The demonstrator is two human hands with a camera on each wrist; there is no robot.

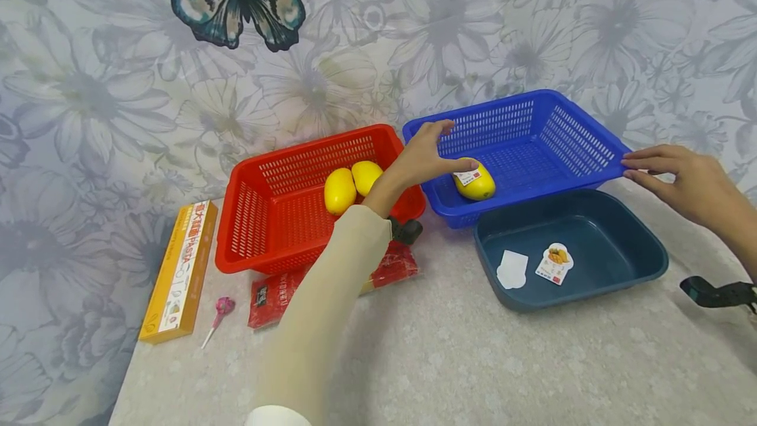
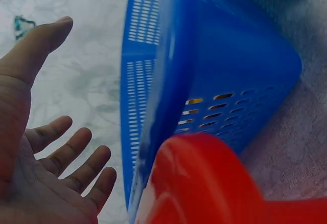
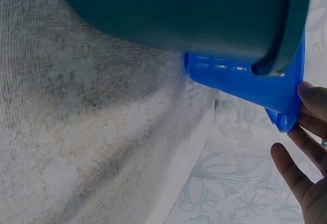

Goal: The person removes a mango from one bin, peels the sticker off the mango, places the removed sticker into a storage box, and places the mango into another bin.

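Note:
My left hand (image 1: 421,158) hovers over the left end of the blue basket (image 1: 541,153), fingers spread and nothing between them. Its thumb overlaps a yellow mango (image 1: 478,184) with a small white label, which lies in that basket. The left wrist view shows the palm and spread fingers (image 2: 79,144) beside the basket's rim. At the basket's right corner, my right hand (image 1: 688,179) pinches the rim between thumb and fingers; the right wrist view shows this rim (image 3: 294,114) too. Two more yellow mangoes (image 1: 340,192) lie in the red basket (image 1: 296,219), partly behind my left wrist.
In front of the blue basket stands a dark teal tub (image 1: 597,229) holding a white cutout (image 1: 512,269) and a mango-picture card (image 1: 554,264). A yellow pasta box (image 1: 180,268), a pink lollipop (image 1: 224,306) and a red packet (image 1: 275,298) lie at the left. The patterned wall rises behind.

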